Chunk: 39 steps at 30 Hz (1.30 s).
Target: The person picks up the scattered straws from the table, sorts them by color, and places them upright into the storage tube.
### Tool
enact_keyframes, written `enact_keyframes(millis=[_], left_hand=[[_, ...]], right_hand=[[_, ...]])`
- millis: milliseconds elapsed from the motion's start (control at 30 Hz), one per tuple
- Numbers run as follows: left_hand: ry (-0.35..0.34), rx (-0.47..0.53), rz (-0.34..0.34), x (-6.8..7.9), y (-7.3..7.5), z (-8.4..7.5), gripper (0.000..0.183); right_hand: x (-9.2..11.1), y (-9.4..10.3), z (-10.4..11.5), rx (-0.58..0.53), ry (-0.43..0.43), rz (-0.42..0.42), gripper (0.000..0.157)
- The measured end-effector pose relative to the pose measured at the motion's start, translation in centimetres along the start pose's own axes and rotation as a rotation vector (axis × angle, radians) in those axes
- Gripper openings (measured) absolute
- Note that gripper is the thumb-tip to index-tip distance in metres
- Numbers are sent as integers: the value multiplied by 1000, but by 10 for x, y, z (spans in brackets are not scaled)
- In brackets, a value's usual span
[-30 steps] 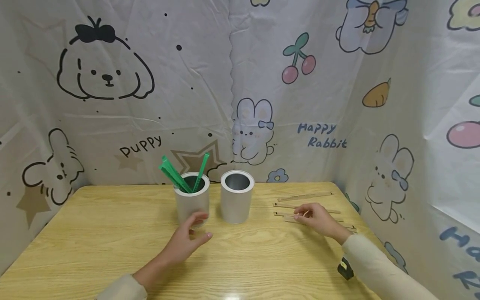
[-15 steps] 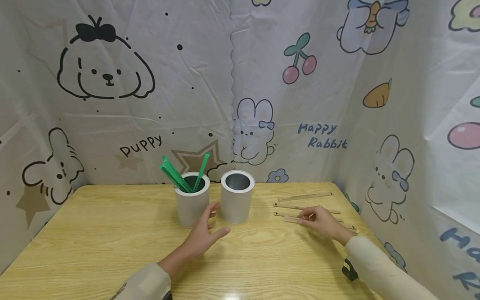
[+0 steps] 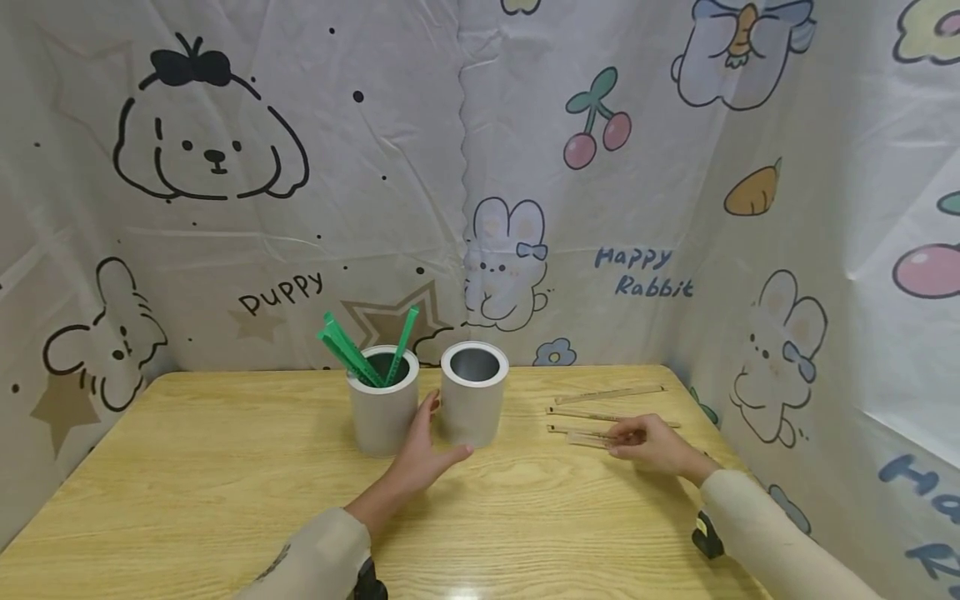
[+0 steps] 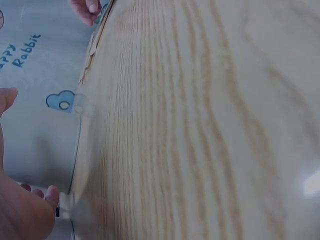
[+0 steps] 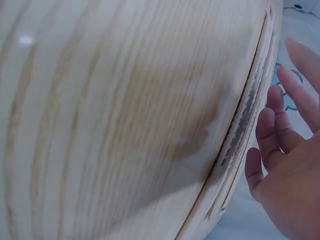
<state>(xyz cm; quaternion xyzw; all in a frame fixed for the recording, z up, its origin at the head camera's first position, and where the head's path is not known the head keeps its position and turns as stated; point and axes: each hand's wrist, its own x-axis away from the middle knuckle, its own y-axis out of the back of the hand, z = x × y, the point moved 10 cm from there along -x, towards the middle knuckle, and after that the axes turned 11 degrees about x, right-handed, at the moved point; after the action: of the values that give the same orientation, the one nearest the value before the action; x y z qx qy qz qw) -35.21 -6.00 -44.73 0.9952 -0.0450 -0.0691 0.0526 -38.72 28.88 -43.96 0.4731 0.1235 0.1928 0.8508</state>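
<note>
In the head view, my left hand [image 3: 418, 460] reaches to the right-hand white cup [image 3: 471, 408]. Its fingers extend into the space between the two cups, with the thumb spread out in front. My right hand [image 3: 654, 446] hovers low over several thin wooden rulers [image 3: 600, 413] lying roughly parallel on the table. From the right wrist view, the fingers [image 5: 267, 130] are loosely bent beside the rulers [image 5: 245, 120], whose scale marks show. The left-hand white cup [image 3: 384, 421] holds green rulers [image 3: 348, 346] leaning outward; the right-hand cup has nothing showing inside.
The wood-grain table [image 3: 225, 467] reaches back to a cartoon-printed cloth [image 3: 405, 167], which also hangs along both sides. Both cups stand side by side toward the back. A black wrist device [image 3: 707, 535] hangs under the right sleeve.
My left hand has moved right, from in front of the left-hand cup to the right-hand one. My right hand has shifted slightly right along the wooden rulers.
</note>
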Motion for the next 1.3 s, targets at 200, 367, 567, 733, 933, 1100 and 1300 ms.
enact_keyframes(millis=[200,367,567,733,933,1100,1300], left_hand=[[34,-32,-22,-9,-2,8,109],[42,-28,-33,-19,-5,13,115],[41,-8,-28,-27,-8,19,119],[3,-57,-55,-33,-6,23,119],[-10,-67,-83,-37,-4,25,118],[-4,-88,-92,-38,-4,25,115],[32,-129,-81,-36,-7,28,111]], right_hand=[[3,0,-11,-38,0,21,28],[5,1,-21,-57,-42,19,28],[7,0,-29,-65,-51,4,26],[4,-2,-31,-51,-53,-2,24],[2,-3,-29,-42,-41,-32,17],[1,-4,-29,-51,-55,-43,11],[-1,7,-21,-8,-49,-55,12]])
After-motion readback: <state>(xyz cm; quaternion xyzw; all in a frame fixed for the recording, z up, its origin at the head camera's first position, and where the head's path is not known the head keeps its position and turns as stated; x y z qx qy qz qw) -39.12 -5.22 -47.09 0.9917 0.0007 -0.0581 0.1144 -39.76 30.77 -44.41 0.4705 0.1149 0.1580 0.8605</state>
